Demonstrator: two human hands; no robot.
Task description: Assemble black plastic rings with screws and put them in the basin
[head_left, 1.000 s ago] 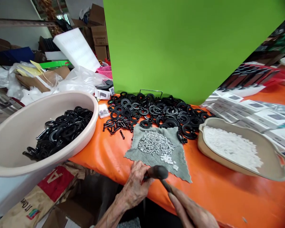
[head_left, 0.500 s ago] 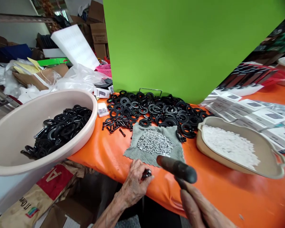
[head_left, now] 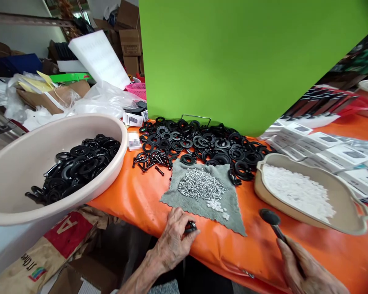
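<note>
My left hand (head_left: 173,237) rests at the near edge of the orange table (head_left: 141,196), its fingers pinched on a small black part (head_left: 190,227). Just beyond it lies a grey cloth (head_left: 202,196) with a heap of small silver screws (head_left: 200,188) and a few white bits. My right hand (head_left: 306,269) is at the lower right, closed round the handle of a dark-headed tool (head_left: 271,220) that points up toward the beige tray. A big pile of black rings (head_left: 202,145) lies behind the cloth.
A large beige basin (head_left: 24,163) with black rings stands at the left, overhanging the table edge. A beige tray (head_left: 349,212) of white pieces sits at the right, white boxes (head_left: 322,143) behind it. A green board (head_left: 248,61) blocks the back. Cartons and bags clutter the far left.
My right hand has swung the dark-headed tool from over the cloth, by my left hand, out to the right near the beige tray. My left hand has stayed put, still pinching its part.
</note>
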